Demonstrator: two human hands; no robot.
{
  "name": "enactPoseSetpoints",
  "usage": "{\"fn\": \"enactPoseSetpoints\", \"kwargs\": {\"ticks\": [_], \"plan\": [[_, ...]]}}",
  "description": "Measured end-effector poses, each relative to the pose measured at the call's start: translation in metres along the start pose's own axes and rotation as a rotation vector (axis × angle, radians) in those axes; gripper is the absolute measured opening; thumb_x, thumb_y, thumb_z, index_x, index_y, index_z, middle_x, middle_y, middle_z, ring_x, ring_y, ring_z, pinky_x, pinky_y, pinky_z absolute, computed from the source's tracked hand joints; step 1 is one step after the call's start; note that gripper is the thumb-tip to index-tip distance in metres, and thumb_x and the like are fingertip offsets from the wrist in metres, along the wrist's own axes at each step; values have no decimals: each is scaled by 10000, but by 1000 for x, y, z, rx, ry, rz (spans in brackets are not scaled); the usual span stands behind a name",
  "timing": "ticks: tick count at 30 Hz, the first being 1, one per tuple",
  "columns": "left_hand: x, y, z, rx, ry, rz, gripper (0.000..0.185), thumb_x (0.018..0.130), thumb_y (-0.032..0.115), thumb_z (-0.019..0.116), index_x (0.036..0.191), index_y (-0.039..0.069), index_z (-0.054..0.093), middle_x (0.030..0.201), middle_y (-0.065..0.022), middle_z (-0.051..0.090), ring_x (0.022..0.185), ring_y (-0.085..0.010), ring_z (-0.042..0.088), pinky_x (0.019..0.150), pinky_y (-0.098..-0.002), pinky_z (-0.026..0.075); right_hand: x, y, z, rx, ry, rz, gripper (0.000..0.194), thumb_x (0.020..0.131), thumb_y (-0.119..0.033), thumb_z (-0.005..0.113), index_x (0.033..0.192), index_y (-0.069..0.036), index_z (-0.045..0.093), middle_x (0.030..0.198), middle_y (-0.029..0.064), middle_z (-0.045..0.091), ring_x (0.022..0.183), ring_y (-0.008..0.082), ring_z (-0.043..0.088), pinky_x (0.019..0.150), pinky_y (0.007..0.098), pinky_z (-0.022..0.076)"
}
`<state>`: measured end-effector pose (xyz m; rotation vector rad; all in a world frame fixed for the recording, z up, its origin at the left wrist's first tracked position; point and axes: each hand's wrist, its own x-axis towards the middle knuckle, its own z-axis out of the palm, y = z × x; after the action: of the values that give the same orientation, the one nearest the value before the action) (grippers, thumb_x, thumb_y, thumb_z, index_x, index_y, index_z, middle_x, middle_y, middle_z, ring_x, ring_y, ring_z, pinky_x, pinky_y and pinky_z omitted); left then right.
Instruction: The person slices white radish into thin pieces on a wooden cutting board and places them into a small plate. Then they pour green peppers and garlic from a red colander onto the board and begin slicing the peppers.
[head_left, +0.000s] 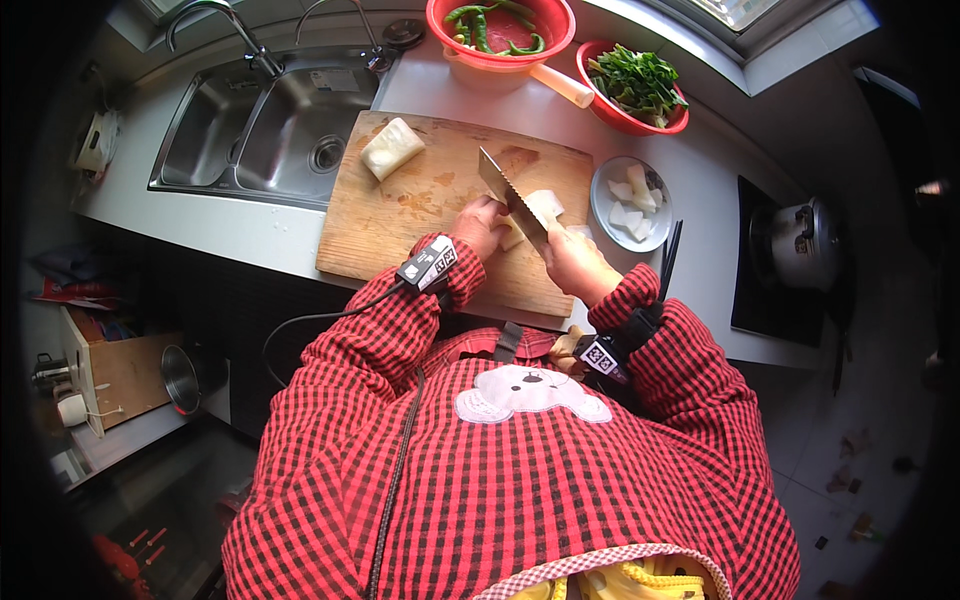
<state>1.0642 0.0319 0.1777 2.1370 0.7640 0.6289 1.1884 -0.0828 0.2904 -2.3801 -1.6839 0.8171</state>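
Observation:
My right hand (576, 259) grips the handle of a kitchen knife (513, 196), its blade slanting up and to the left over a wooden cutting board (457, 154). On the blade's left side, the fingers of my left hand (480, 227) press on a pale piece of peeled vegetable (511, 234), which the fingers partly cover. Beyond the blade, to its right, lies a white cut chunk (544, 204), partly hidden by my right hand and the knife. A larger peeled white block (392, 149) rests at the board's upper left corner.
Right of the board stands a plate (606, 234) with several white pieces. A red colander (568, 34) holding green peppers and a red bowl (634, 124) of leafy greens sit behind. Left is a double steel sink (289, 139); far right, a pot (802, 244) on a black cooktop (772, 319).

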Motion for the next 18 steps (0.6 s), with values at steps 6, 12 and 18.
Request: {"fn": "enactPoseSetpoints", "kwargs": {"ticks": [6,12,18], "plan": [[-2,2,2,136,24,31,236,666,116,605,887,49,557,912,-135,510,902,-322,503,785,-380,431,24,-13,30,57,181,14,248,814,-146,450,1017,-3,450,864,260,571,795,425,559,709,487,442],[-1,2,-1,108,0,22,269,674,115,602,928,45,547,936,-144,505,925,-329,493,799,-383,424,20,-4,35,23,135,63,276,820,-176,456,1040,-9,450,836,258,579,794,427,558,711,489,438],[-2,-1,-2,27,3,24,230,676,90,611,898,51,566,938,-132,528,886,-315,530,775,-363,445,9,3,15,-12,159,15,240,820,-161,442,1011,-22,486,793,247,586,753,419,567,688,488,450]]}}
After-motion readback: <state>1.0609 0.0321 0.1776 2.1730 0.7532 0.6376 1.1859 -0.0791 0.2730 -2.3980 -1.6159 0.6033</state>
